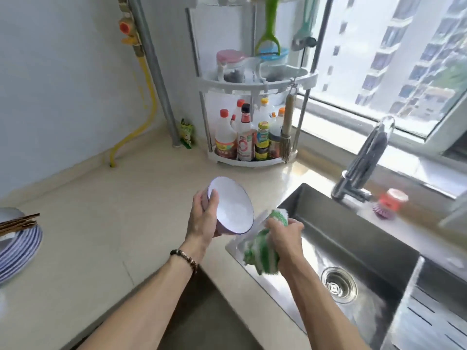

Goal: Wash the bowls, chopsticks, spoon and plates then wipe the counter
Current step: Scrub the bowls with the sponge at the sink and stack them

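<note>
My left hand (203, 218) grips a white bowl (232, 207) with a thin blue rim, tilted on its side with the opening facing right, above the counter's edge by the sink. My right hand (285, 239) clutches a green and white striped dishcloth (260, 253) just right of the bowl, over the sink's left rim. The cloth is a little apart from the bowl. At the far left edge a blue-striped plate (22, 248) lies on the counter with brown chopsticks (20, 221) across dishes on it.
A steel sink (353, 248) with a drain (338, 284) fills the right side, with a chrome faucet (366, 157) behind it. A dish brush (388, 203) stands by the faucet. A corner rack (252, 157) of bottles stands at the back of the beige counter (113, 210).
</note>
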A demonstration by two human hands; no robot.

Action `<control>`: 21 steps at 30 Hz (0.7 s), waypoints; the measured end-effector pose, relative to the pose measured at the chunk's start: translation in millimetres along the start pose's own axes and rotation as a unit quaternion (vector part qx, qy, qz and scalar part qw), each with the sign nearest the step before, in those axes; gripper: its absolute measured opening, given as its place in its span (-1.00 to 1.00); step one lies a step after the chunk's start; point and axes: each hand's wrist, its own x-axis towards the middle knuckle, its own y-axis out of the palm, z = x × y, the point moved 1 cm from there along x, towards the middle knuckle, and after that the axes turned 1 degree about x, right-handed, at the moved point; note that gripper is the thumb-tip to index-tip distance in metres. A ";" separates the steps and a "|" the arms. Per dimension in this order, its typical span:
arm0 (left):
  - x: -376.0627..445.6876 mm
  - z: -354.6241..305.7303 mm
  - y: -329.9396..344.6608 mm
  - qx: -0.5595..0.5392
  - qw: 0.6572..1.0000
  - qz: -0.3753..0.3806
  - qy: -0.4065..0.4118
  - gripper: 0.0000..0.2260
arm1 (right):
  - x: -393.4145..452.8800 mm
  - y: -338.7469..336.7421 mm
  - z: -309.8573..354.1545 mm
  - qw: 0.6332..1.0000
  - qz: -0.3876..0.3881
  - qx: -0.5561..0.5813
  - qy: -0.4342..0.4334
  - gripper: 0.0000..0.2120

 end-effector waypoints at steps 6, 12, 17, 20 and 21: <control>0.3 -5.4 93.4 0.257 0.957 0.087 0.100 -0.31 | 25.7 -88.2 -5.1 0.997 -0.054 0.055 0.001 -0.68; -5.6 -0.8 131.7 0.364 0.912 0.144 0.121 -0.10 | 37.2 -128.3 -18.6 0.996 -0.047 0.070 -0.015 -0.90; -11.4 -1.8 137.8 0.385 0.903 0.157 0.107 -0.14 | 40.0 -134.3 -22.5 0.992 -0.046 0.109 -0.042 -0.93; -16.1 -8.6 140.4 0.417 0.888 0.153 0.116 -0.28 | 33.9 -133.0 -16.4 0.983 -0.015 0.171 -0.066 -0.82; -17.4 -10.2 140.9 0.414 0.890 0.153 0.116 -0.27 | 29.3 -131.1 -11.8 0.979 -0.001 0.186 -0.084 -0.75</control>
